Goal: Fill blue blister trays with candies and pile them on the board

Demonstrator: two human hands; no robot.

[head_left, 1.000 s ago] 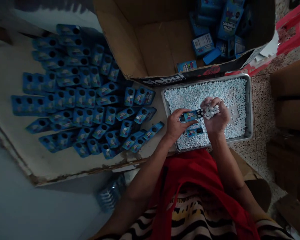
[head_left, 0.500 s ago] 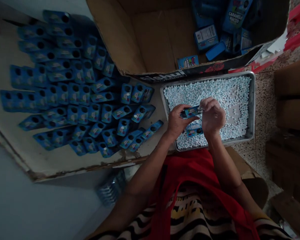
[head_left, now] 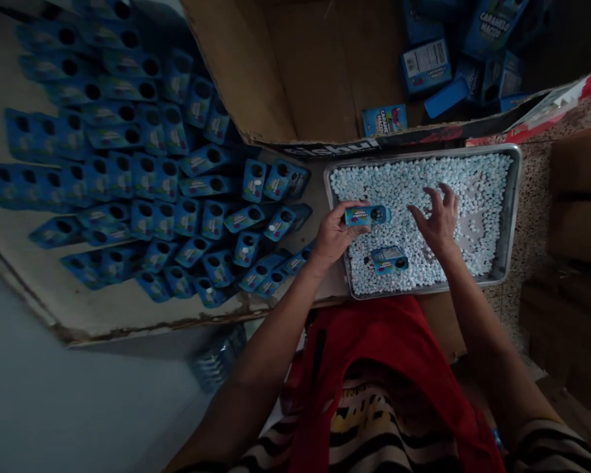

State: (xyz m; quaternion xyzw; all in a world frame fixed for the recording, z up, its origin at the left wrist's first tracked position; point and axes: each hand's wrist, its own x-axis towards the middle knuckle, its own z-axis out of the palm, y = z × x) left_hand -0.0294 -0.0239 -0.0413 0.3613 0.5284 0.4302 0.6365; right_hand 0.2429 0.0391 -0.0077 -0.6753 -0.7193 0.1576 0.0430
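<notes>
**Left hand [head_left: 335, 233] gripping a small blue box [head_left: 367, 215] above the tray [head_left: 515, 203], right hand [head_left: 439, 220] spread and free**

I have the box pinched by its far-left end, left thumb on the side nearer my body and fingers round the other, so its dark round hole points towards my right hand. I take it I hold it there to leave that opening uncovered. Being over the tray, anything that drops should land among the pale pellets [head_left: 398, 172] below.

My right hand is well apart from the box, fingers and thumb parted wide, with nothing I can see in it. Whether its fingertips touch the pellets I cannot tell.

Between my hands, closer to my body, a second box [head_left: 390, 263] rests on the pellets, hole also facing rightward; that looks a handy spot for either hand.

Left of my left hand, rows of boxes [head_left: 145, 177] crowd the tabletop [head_left: 103, 315], holes upward, probably to stop spills and save room. Pellets show at a few openings. Beyond both hands sits a cardboard carton [head_left: 315, 66], its loose boxes [head_left: 426, 66] jumbled.
</notes>
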